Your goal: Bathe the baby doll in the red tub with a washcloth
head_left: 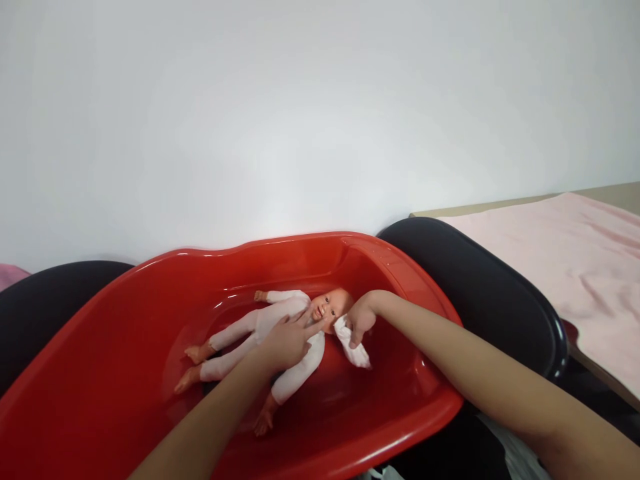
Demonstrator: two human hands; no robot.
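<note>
**Red tub, doll on its back, both hands at its head**

Red glossy plastic fills most of your view: a moulded oval baby bathtub (100,373), with a soft-bodied baby doll in a white suit (270,319) lying face up on its floor.

Your left hand (287,343) lies flat on the doll's chest. Its grip is open, with the fingers stretched out and the fingertips (313,325) touching the doll's chin. The doll's bare-footed legs run out from under this palm towards your left side, and one arm sticks out below the wrist, nearer to you.

Your right hand (363,320) sits just beside the doll's head, on the side away from your left hand. Its grip is closed on a small white cloth (356,352), which hangs from the curled fingers and touches the tub floor. The doll's head lies between your two hands.

Beyond the right grip, outside the tub rim, stands a rounded black plastic basin (490,293). Past it, a pale pink towel (565,253) is spread flat on a desk. A second dark rounded shape (45,300) sits well to the left of your left grip. A plain white wall (300,100) rises behind everything.
</note>
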